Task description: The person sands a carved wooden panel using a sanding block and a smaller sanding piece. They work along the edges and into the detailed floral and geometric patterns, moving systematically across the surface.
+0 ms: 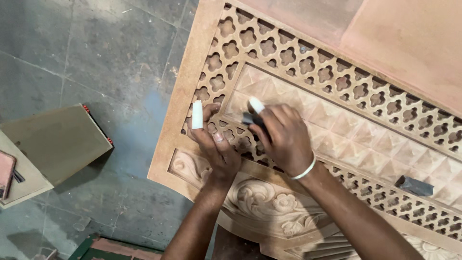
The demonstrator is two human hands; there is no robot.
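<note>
Fingers (pixel 276 118) of the right hand (pixel 285 137) curled tight, pinching a small dark block (pixel 251 119) against the carved panel (pixel 337 120); index tip wrapped in white tape (pixel 256 104). Left hand (pixel 216 147) flat on the panel just beside it, fingers loosely together, resting on the lattice band (pixel 231 48); one finger extended, also capped in white tape (pixel 197 114). White bangle (pixel 304 169) on the right wrist.

Dark block sits at the left end of the pyramid-faceted field (pixel 365 139), right at its edge with the pierced quatrefoil lattice. Hands nearly touching, block between them.

Panel is tan, unfinished-looking, laid at an angle over a grey stone floor (pixel 96 48). Floral scroll relief (pixel 262 200) runs along the near edge, under the left forearm. Second dark block (pixel 414 186) lies loose on the lattice, well apart to the right.

Left of frame: olive flat board (pixel 55 139) with a red edge, on the floor. Reddish flat object (pixel 6 173) at the far left margin, can't tell what it is.
</note>
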